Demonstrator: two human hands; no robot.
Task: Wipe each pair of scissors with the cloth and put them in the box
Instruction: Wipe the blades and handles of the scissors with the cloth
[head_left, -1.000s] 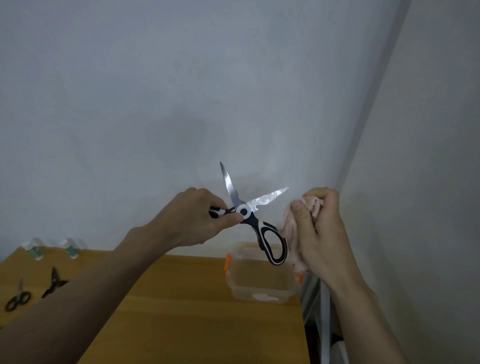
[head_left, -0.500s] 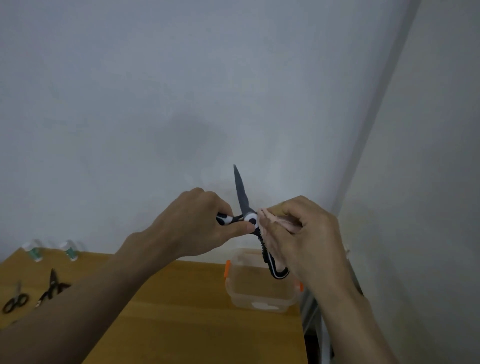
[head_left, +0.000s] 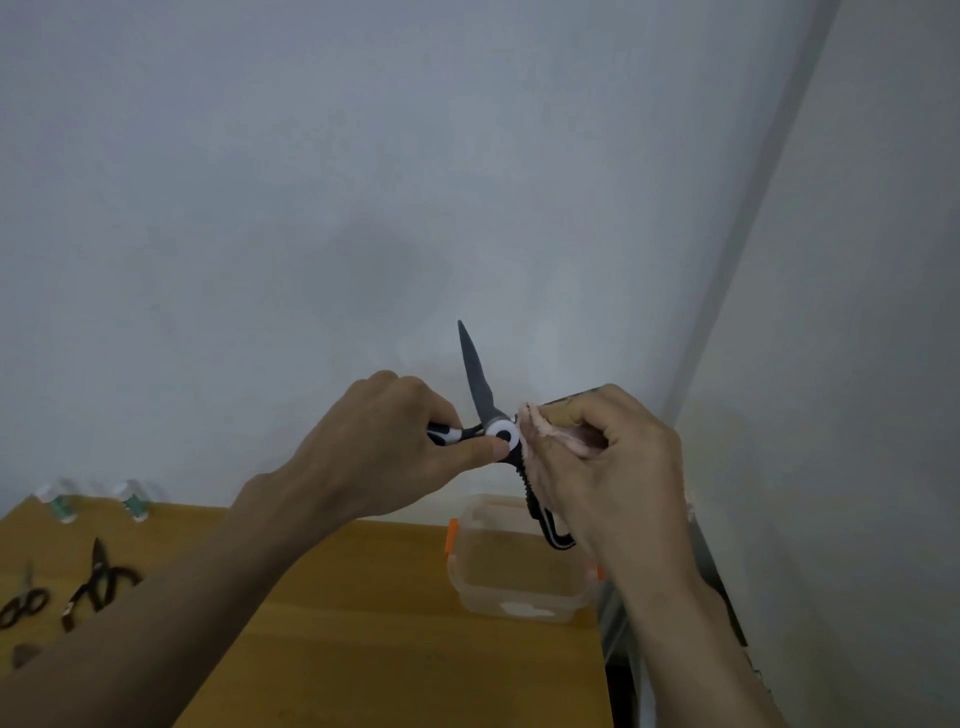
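The black-and-white scissors (head_left: 500, 435) are held up in the air in front of the wall, above the far right part of the tabletop (head_left: 363, 613), with their blades spread: 1 blade points up, the other runs right into the pink cloth (head_left: 550, 439). The left hand (head_left: 384, 457) grips 1 handle, its fingers curled round it and the thumb pressed near the white pivot. The right hand (head_left: 618, 467) has its fingers closed on the cloth, pinching it over the second blade; the other handle loop hangs below this hand. Beneath them a clear plastic box (head_left: 511, 577) with orange clips stands on the tabletop. Far left lie 2 more pairs, the small scissors (head_left: 23, 605) and the dark scissors (head_left: 98, 582), behind them 2 small jars (head_left: 132, 501).
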